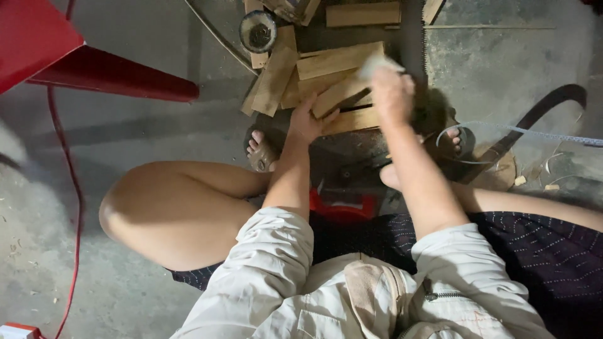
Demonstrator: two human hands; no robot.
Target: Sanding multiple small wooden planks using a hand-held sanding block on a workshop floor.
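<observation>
Pale, raw wood fills the middle of the view: a loose heap of short wooden blocks [339, 59] lies on the grey concrete floor [144, 138] in front of a seated person. One slanted wooden piece [336, 94] sits directly under the two hands. The left hand [306, 120] presses on its lower end, fingers [301, 107] spread and laid flat against the wood rather than curled round it. The right hand [392, 94] hovers over the upper end of the same piece, blurred with motion; its fingers are closed around a small pale sheet, seemingly sandpaper [379, 63], which sticks out just beyond the fingertips and lies against the wood.

Just beyond the left fingers, a longer plank [274, 78] leans across the heap, and past it stands a small round dark tin [258, 31]. Beyond the right fingers a saw blade [414, 37] with a toothed edge runs away from the person. Out to the right of the right hand, a curved dark strip [540, 110] and a thin pale measuring tape [540, 134] cross the floor, with wood shavings [553, 163] scattered near them. Below the left hand a sandalled foot [259, 149] rests on the floor; a second foot [457, 141] shows below the right hand. Nearer the person than both hands, between the knees, lies a red object [342, 207], too hidden to identify. Far to the left of the left fingers stands a red stool [75, 59], and a red cord [74, 188] trails down the floor.
</observation>
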